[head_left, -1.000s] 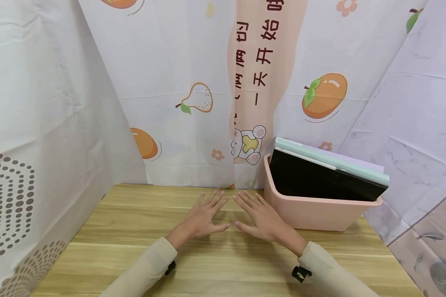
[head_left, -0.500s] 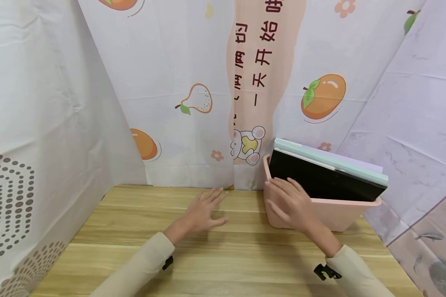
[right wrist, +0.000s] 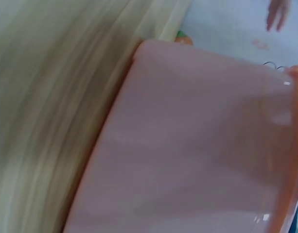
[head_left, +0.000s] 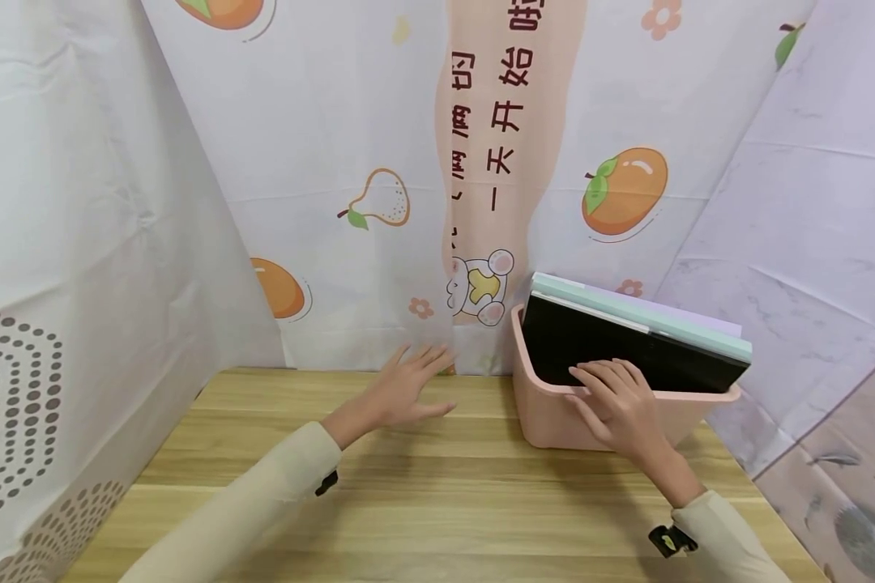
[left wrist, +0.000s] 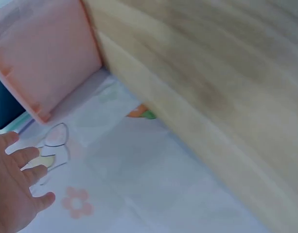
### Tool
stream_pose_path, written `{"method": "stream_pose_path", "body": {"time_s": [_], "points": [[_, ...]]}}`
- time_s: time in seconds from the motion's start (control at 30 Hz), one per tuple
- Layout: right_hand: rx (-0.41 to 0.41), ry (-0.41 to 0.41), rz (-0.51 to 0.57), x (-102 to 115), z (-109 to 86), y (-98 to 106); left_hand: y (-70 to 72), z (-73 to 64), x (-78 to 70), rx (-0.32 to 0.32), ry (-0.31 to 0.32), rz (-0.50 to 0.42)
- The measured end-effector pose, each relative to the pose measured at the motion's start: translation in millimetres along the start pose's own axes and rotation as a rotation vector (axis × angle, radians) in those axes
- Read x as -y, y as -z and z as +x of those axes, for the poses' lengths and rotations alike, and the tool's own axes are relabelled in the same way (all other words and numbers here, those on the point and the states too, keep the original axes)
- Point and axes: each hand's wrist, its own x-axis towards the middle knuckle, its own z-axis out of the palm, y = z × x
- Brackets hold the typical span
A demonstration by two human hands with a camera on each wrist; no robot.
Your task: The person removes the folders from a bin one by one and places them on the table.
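A pink plastic bin [head_left: 554, 417] stands at the right back of the table, its wall filling much of the right wrist view. Leaning inside it are a black flat folder or book [head_left: 591, 340], a mint-green one [head_left: 671, 320] and a lilac one [head_left: 722, 322] behind. My right hand [head_left: 620, 409] is at the bin's front rim, fingers spread and slightly bent before the black item; whether it touches cannot be told. My left hand [head_left: 401, 393] hovers over the table's back part, fingers spread, holding nothing; its fingers show in the left wrist view.
The wooden table [head_left: 408, 518] runs back to a hanging white cloth [head_left: 321, 259] printed with fruit and writing. Other sheets hang at the left [head_left: 109, 243] and right [head_left: 795, 243]. The bin stands close to the back cloth.
My right hand has moved right, from beside the left hand to the bin's front rim. The left hand has risen slightly. The bin and its contents stay put; the view shifted slightly.
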Motion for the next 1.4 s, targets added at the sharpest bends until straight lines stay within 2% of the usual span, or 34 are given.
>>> {"method": "stream_pose_path", "body": {"time_s": [0.13,0.23,0.37,0.5,0.73,0.83,0.93,1.03,1.4], "points": [[-0.012,0.003,-0.012,-3,-7.0,3,18.1,14.2,-8.1,-0.027,-0.031,-0.008],[-0.016,-0.002,-0.024,-6,-12.2,4,29.1,26.1,-13.5,-0.096,-0.078,0.010],[-0.020,-0.011,-0.036,-9,-18.7,7,38.5,42.3,-19.6,-0.215,-0.157,0.076],[-0.022,-0.015,-0.051,-11,-22.6,7,49.0,56.8,-24.7,-0.283,-0.203,0.130],[-0.067,-0.028,-0.036,-14,-24.2,2,80.9,82.8,-39.1,-0.281,-0.261,0.201],[-0.096,-0.025,-0.038,-14,-24.7,1,94.6,95.1,-44.4,-0.264,-0.270,0.171],[-0.104,-0.026,-0.044,-13,-25.9,1,102.8,106.8,-46.5,-0.232,-0.227,0.045],[-0.107,-0.031,-0.049,-14,-28.0,1,103.5,116.9,-47.5,-0.200,-0.158,-0.142],[-0.125,-0.043,-0.082,-14,-34.8,-2,77.6,139.4,-42.9,-0.158,-0.011,-0.851]]}}
